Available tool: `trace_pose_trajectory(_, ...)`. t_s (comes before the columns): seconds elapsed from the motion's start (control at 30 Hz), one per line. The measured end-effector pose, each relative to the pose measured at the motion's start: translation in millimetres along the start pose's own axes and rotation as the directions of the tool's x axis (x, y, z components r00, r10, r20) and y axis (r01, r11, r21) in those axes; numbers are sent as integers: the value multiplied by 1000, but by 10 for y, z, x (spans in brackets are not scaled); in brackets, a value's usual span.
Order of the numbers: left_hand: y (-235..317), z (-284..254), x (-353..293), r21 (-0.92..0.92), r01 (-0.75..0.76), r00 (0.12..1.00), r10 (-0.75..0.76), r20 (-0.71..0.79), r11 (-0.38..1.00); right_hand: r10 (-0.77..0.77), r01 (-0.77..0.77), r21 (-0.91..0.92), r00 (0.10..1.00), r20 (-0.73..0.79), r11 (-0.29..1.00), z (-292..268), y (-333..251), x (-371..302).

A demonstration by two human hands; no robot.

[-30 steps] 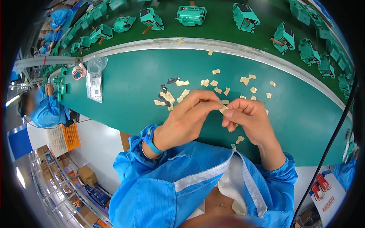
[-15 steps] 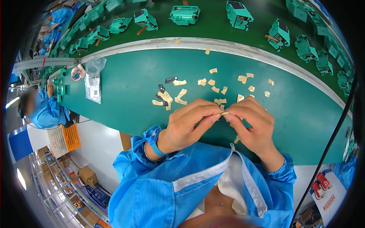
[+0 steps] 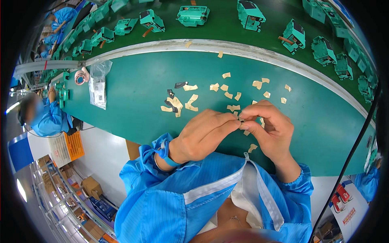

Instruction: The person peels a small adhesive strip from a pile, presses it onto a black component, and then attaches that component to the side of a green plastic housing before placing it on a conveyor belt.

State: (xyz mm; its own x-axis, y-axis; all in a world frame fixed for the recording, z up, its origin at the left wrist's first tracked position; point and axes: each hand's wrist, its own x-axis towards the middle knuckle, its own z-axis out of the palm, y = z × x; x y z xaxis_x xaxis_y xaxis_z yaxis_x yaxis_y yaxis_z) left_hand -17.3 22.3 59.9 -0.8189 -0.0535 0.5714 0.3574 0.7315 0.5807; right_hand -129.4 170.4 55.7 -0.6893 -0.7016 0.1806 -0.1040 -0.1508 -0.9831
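My left hand and my right hand meet over the near side of the green work surface. Their thumbs and index fingers are pinched on a small cream paper-like piece, mostly hidden by the fingertips, with a dark spot at its edge. Similar flat cream pieces lie scattered beyond my hands, and one cream piece is nearer me, below my right hand. Left of these, a loose cluster mixes cream pieces with black pieces.
Beyond a pale rail, green plastic housings stand on a dark green belt. A clear bag and a tape roll lie at the left. A co-worker sits further left. A black cable crosses the right side.
My left fingers have straightened and lie closer together, and my right fingers have shifted slightly on the small piece. The housings on the belt have moved a little to the left.
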Motion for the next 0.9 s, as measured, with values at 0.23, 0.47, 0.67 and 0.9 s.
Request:
trace_pose_trajectory(0.23, 81, 25, -20, -135, 165, 985, -169, -16, 977, -426, 445, -338, 895, 131, 830, -68, 32, 9)
trace_pose_trajectory(0.47, 189, 33, 39, -243, 372, 924, -384, -2, 896, -589, 621, -502, 770, 246, 602, -122, 104, 20)
trace_pose_trajectory(0.67, 119, 82, 6, -81, 165, 983, -171, -72, 983, -193, 193, -47, 981, 5, 980, -49, 50, -65)
trace_pose_trajectory(0.9, 170, 90, 12, -114, 188, 979, -195, -58, 976, -486, 492, -369, 866, 117, 788, -92, 41, 20)
